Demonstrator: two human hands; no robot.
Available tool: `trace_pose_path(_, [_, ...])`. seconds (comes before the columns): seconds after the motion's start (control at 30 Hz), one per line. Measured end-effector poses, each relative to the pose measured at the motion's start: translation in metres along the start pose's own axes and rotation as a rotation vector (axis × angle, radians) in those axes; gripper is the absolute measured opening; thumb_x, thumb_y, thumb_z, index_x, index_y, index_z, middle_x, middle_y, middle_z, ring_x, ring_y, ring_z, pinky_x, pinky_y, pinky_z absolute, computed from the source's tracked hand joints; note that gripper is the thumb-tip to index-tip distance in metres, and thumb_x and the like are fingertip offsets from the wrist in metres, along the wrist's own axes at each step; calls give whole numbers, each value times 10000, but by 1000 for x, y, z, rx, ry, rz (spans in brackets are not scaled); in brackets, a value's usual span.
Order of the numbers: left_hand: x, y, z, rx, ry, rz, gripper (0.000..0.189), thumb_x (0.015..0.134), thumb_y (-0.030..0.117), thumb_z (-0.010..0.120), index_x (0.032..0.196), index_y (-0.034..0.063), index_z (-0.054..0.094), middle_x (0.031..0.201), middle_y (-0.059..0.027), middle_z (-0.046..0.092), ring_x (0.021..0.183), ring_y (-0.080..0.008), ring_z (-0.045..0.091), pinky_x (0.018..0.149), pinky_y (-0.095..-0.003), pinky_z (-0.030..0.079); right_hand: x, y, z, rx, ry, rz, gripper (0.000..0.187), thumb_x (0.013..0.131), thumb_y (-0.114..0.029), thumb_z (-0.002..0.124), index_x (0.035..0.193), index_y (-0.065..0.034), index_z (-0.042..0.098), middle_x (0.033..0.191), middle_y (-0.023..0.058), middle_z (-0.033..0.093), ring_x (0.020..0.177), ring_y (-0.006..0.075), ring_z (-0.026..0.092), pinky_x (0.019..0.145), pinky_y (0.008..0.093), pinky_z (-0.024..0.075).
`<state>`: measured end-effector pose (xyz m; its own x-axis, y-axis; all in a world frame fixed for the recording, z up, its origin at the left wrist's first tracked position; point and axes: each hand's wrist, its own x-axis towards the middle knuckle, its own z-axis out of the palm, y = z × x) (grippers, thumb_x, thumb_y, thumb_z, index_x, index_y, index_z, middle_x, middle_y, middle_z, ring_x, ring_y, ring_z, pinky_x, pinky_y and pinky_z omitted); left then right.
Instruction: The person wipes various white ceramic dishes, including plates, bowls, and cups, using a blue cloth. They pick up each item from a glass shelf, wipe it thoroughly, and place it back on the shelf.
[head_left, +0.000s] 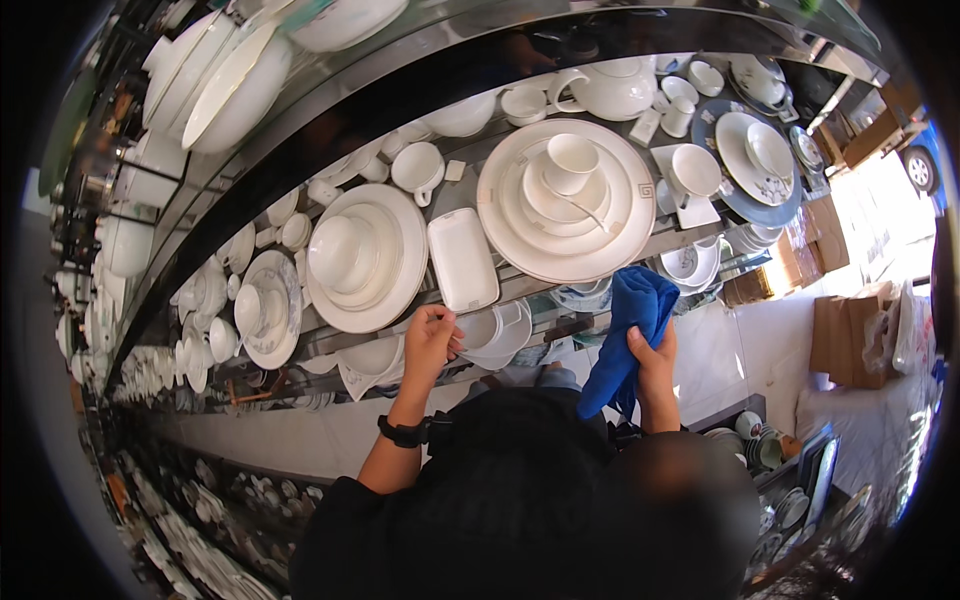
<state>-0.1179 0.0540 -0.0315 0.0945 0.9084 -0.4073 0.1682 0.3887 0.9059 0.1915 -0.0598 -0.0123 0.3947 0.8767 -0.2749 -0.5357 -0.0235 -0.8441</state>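
A folded blue cloth (626, 341) is gripped in my right hand (654, 367), in front of the glass shelf. My left hand (431, 345), fingers loosely curled, is at the near left corner of a white rectangular dish (463, 259). I cannot tell whether its thumb touches or pinches the rim. The dish lies flat between two stacked place settings. On its right, a large gold-rimmed plate (495, 217) bears smaller plates, a bowl, a spoon and a white cup (571, 161). To its left is another white plate (409, 277) with bowls stacked on it.
A white teapot (611, 90) and several cups stand at the back. A dark shelf edge (360, 101) curves above them. More crockery sits on the shelf below, including a bowl (514, 337). Cardboard boxes (840, 341) stand on the floor at right; crowded low shelves are behind me.
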Motion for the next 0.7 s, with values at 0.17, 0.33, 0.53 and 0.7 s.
trace_pose_path(0.17, [12, 3, 16, -80, 79, -45, 349, 944, 236, 571, 1160, -11, 452, 796, -139, 665, 532, -148, 609, 427, -237, 450, 10, 15, 32, -13, -204, 135, 555, 823, -49, 681, 1321, -32, 437, 1077, 58, 589, 904, 137, 576, 784, 283, 498])
trace_pose_path(0.33, [21, 15, 20, 3, 60, -89, 250, 935, 172, 563, 1093, -4, 481, 781, -144, 671, 557, -178, 641, 450, -263, 483, 26, 41, 88, -155, -431, 110, 537, 828, -87, 700, 1305, -32, 460, 1043, 40, 585, 893, 117, 554, 775, 273, 483])
trace_pose_path(0.53, [19, 7, 20, -12, 73, 61, 158, 925, 85, 535, 1027, 1, 448, 794, -147, 672, 603, -184, 669, 478, -283, 514, 31, 54, 118, -119, -379, 210, 469, 848, -81, 676, 1272, -33, 482, 1002, 34, 587, 855, 109, 556, 732, 255, 484])
trace_pose_path(0.7, [7, 2, 17, 16, 43, 230, 178, 900, 40, 537, 1030, 13, 420, 897, -157, 654, 735, -178, 682, 552, -289, 550, 28, 62, 124, -112, -355, 182, 438, 840, -62, 673, 1241, -30, 499, 992, 31, 587, 847, 107, 560, 728, 252, 488])
